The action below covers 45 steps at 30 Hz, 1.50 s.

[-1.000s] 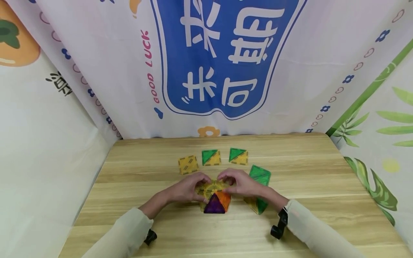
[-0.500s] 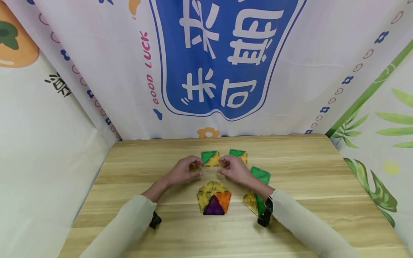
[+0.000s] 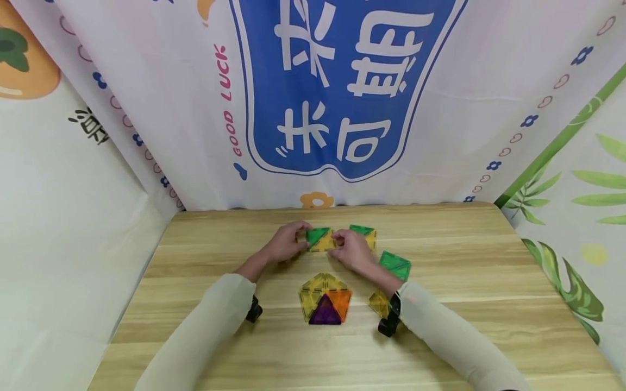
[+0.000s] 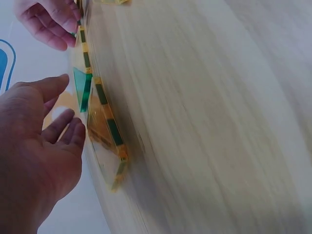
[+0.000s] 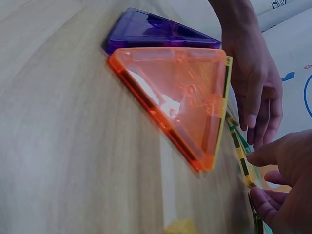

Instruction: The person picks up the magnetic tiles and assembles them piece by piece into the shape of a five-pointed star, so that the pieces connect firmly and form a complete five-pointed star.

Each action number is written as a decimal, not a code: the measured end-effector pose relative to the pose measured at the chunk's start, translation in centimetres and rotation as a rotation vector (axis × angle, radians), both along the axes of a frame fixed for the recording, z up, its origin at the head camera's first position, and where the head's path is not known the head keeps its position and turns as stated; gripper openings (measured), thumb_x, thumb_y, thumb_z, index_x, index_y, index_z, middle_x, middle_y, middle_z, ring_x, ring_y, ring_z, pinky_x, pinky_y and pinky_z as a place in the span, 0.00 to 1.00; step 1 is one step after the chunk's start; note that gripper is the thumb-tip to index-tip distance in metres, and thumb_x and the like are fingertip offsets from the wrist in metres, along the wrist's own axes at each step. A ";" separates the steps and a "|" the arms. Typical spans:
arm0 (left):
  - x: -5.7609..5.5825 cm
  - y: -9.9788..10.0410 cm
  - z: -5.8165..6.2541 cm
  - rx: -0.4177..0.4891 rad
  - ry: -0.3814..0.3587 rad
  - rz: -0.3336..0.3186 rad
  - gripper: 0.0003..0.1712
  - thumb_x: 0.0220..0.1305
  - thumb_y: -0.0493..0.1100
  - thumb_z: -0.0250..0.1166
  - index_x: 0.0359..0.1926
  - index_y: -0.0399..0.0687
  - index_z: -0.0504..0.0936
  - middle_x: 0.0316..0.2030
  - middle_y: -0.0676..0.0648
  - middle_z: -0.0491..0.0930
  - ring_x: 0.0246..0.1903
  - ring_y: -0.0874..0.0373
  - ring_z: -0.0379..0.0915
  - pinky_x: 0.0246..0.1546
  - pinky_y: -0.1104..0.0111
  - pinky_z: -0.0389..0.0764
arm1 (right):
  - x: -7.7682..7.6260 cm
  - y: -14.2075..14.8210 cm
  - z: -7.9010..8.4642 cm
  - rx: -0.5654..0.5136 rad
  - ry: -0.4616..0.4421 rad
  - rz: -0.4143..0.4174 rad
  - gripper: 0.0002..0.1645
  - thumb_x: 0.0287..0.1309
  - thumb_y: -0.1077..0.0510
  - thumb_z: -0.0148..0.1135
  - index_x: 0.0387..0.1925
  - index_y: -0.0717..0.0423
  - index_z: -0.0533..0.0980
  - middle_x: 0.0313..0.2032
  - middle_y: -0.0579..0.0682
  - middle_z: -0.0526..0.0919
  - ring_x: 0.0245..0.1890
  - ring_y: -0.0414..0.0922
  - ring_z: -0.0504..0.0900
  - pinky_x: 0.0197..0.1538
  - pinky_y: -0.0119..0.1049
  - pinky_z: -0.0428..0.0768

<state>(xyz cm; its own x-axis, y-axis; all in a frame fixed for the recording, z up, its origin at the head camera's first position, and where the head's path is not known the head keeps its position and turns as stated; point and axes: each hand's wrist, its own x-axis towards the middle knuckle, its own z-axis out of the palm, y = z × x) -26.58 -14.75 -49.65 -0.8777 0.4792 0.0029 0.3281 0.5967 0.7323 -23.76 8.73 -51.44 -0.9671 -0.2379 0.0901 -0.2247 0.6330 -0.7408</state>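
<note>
My left hand [image 3: 288, 243] reaches to the left edge of a flat square [image 3: 320, 239] made of a green and a yellow triangular magnetic tile. Its fingers are apart and loosely bent in the left wrist view, over a yellow tile [image 4: 105, 122] that the hand hides in the head view. At the square's right edge is my right hand [image 3: 353, 250], thumb and fingertips near the tile edge; contact is unclear. Nearer me stands a raised piece of joined triangular tiles, with a purple tile [image 3: 325, 312], an orange tile [image 3: 340, 304] and yellow tiles [image 3: 323, 282].
A second green-and-yellow square [image 3: 370, 239] lies behind my right hand, partly covered. Green tiles [image 3: 395, 264] lie to its right, and a yellow tile [image 3: 379, 303] sits beside my right wrist. A printed cloth [image 3: 205, 190] hangs along the back edge of the wooden table [image 3: 220, 228].
Both hands have left the joined tiles and moved away from me to the green-and-yellow square. The joined tiles stay in place. The yellow square at the left is now covered by my left hand.
</note>
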 end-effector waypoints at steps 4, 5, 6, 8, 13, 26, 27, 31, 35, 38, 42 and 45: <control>-0.5 0.6 0.1 -0.078 0.011 -0.025 0.23 0.71 0.34 0.69 0.64 0.34 0.79 0.64 0.37 0.80 0.65 0.44 0.75 0.68 0.50 0.75 | -0.1 -0.4 -0.1 -0.002 0.028 -0.002 0.25 0.58 0.59 0.79 0.56 0.63 0.85 0.47 0.57 0.89 0.48 0.51 0.87 0.51 0.49 0.87; -0.6 0.7 0.1 -0.097 0.015 -0.033 0.22 0.70 0.34 0.70 0.63 0.34 0.79 0.63 0.37 0.80 0.65 0.44 0.75 0.69 0.50 0.75 | 0.0 -0.5 0.0 -0.005 0.031 -0.002 0.24 0.58 0.59 0.79 0.56 0.63 0.85 0.47 0.58 0.89 0.48 0.52 0.88 0.51 0.50 0.87; -0.6 0.9 0.2 -0.111 0.020 -0.041 0.22 0.69 0.34 0.71 0.62 0.34 0.80 0.63 0.37 0.81 0.64 0.44 0.76 0.68 0.51 0.75 | 0.0 -0.5 0.1 -0.011 0.031 -0.005 0.24 0.59 0.60 0.79 0.55 0.64 0.85 0.47 0.59 0.90 0.48 0.53 0.88 0.52 0.50 0.87; -0.7 1.0 0.2 -0.132 0.031 -0.049 0.22 0.67 0.34 0.73 0.60 0.35 0.81 0.61 0.37 0.82 0.63 0.44 0.77 0.67 0.51 0.76 | 0.0 -0.7 0.2 -0.023 0.030 -0.008 0.22 0.59 0.61 0.78 0.54 0.64 0.85 0.48 0.59 0.90 0.49 0.54 0.88 0.52 0.51 0.87; -0.6 1.4 0.3 -0.150 0.024 -0.031 0.25 0.65 0.35 0.76 0.61 0.36 0.81 0.62 0.37 0.81 0.62 0.44 0.76 0.68 0.52 0.76 | -0.1 -0.9 0.2 -0.053 0.016 -0.023 0.19 0.59 0.63 0.77 0.52 0.63 0.86 0.48 0.59 0.90 0.49 0.54 0.88 0.53 0.51 0.87; 0.1 1.3 -0.6 -0.024 0.014 0.045 0.27 0.58 0.33 0.80 0.58 0.41 0.83 0.60 0.37 0.73 0.53 0.45 0.73 0.57 0.54 0.79 | 0.3 -1.1 -0.2 -0.158 -0.040 -0.032 0.16 0.61 0.68 0.74 0.52 0.59 0.86 0.54 0.58 0.82 0.50 0.54 0.86 0.52 0.50 0.87; 0.2 1.2 -0.6 -0.013 0.015 0.045 0.26 0.58 0.32 0.80 0.58 0.41 0.84 0.59 0.37 0.73 0.51 0.46 0.73 0.55 0.55 0.80 | 0.3 -1.1 -0.3 -0.168 -0.044 -0.030 0.16 0.62 0.68 0.73 0.51 0.59 0.87 0.54 0.58 0.82 0.50 0.53 0.86 0.52 0.49 0.87; 0.2 0.8 -0.6 0.014 0.012 0.050 0.20 0.60 0.30 0.78 0.53 0.43 0.86 0.57 0.38 0.75 0.50 0.48 0.74 0.50 0.59 0.81 | 0.3 -1.0 -0.5 -0.222 -0.081 -0.016 0.16 0.61 0.70 0.72 0.50 0.58 0.87 0.51 0.56 0.85 0.47 0.50 0.86 0.51 0.46 0.87; 0.3 0.7 -0.4 0.055 -0.042 0.058 0.16 0.63 0.29 0.75 0.51 0.44 0.88 0.55 0.41 0.78 0.51 0.49 0.75 0.52 0.58 0.82 | 0.2 -0.6 -0.6 -0.280 -0.130 -0.001 0.15 0.62 0.70 0.71 0.50 0.58 0.87 0.46 0.52 0.88 0.45 0.47 0.85 0.49 0.41 0.86; 0.5 0.7 0.1 0.079 -0.076 0.046 0.14 0.65 0.29 0.73 0.50 0.44 0.88 0.56 0.43 0.81 0.53 0.50 0.78 0.57 0.56 0.83 | 0.3 0.1 -0.3 -0.334 -0.158 0.018 0.15 0.62 0.70 0.71 0.50 0.58 0.87 0.46 0.52 0.88 0.45 0.47 0.85 0.49 0.40 0.86; 0.9 0.8 0.8 0.103 -0.093 0.000 0.13 0.68 0.29 0.71 0.51 0.43 0.88 0.56 0.43 0.84 0.53 0.50 0.81 0.57 0.57 0.84 | 0.8 1.3 0.1 -0.418 -0.202 0.049 0.15 0.61 0.70 0.73 0.50 0.60 0.86 0.47 0.54 0.88 0.46 0.48 0.86 0.50 0.38 0.86; 1.4 0.9 1.4 0.136 -0.112 -0.031 0.14 0.69 0.28 0.69 0.52 0.42 0.88 0.57 0.43 0.85 0.52 0.51 0.82 0.54 0.58 0.84 | 1.3 2.2 0.4 -0.472 -0.234 0.072 0.15 0.61 0.70 0.73 0.50 0.60 0.86 0.48 0.55 0.88 0.46 0.47 0.85 0.49 0.35 0.86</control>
